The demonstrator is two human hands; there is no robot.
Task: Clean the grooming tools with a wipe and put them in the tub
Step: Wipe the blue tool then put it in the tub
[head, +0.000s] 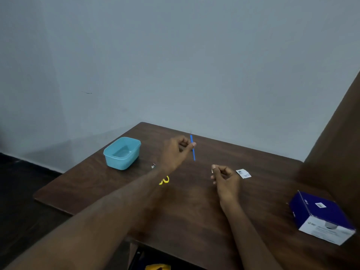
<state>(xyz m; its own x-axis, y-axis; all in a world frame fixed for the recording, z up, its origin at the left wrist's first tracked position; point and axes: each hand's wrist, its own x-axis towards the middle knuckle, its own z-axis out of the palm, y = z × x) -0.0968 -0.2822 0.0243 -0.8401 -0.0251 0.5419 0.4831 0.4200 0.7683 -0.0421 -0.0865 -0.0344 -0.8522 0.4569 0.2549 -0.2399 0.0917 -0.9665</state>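
Note:
My left hand (176, 152) is raised over the middle of the brown table (175, 211), pinching a thin blue stick-like tool (192, 148) that points up and down. My right hand (224, 177) hovers to the right of it, fingers curled on a small white piece (212, 171), probably a wipe. The light blue tub (122, 152) stands open and looks empty at the table's far left. A small metal tool (153, 165) lies beside the tub. Yellow scissor handles (164, 180) show under my left forearm. A torn white sachet (243, 173) lies right of my right hand.
A blue and white cardboard box (321, 217) sits at the table's right edge. The table stands in a corner against a pale wall, with a brown panel (339, 133) on the right. Something yellow (157, 267) lies below the table's near edge.

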